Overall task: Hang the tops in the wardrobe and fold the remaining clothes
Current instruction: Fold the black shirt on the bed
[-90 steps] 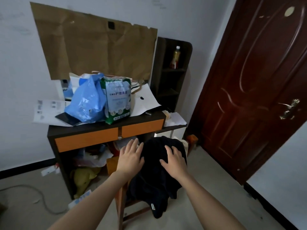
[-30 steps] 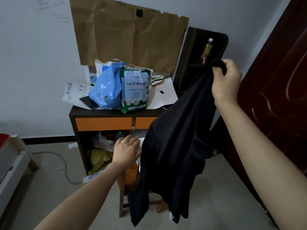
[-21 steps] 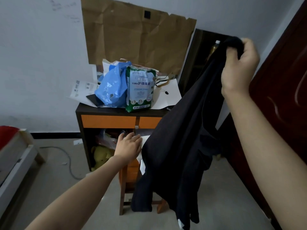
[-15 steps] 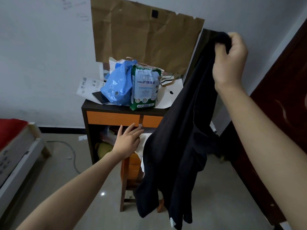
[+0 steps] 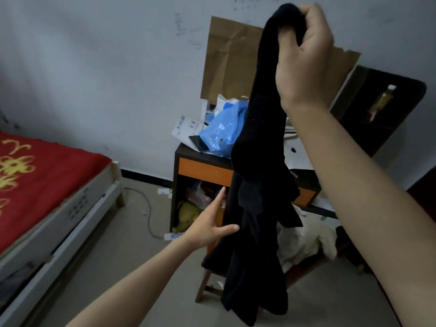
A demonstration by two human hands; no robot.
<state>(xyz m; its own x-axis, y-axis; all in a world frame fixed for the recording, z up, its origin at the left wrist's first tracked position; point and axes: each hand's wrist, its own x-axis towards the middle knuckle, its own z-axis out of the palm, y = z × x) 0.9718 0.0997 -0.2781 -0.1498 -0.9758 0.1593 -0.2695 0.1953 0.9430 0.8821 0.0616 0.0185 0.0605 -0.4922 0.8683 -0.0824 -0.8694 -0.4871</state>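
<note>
right grip (image 5: 304,60) clenches one black garment (image 5: 257,185) held high; left grip (image 5: 207,227), fingers straight, touches its side.

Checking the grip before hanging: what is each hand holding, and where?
Right hand grips the black fabric garment by its bunched top end; left hand holds nothing.
</note>
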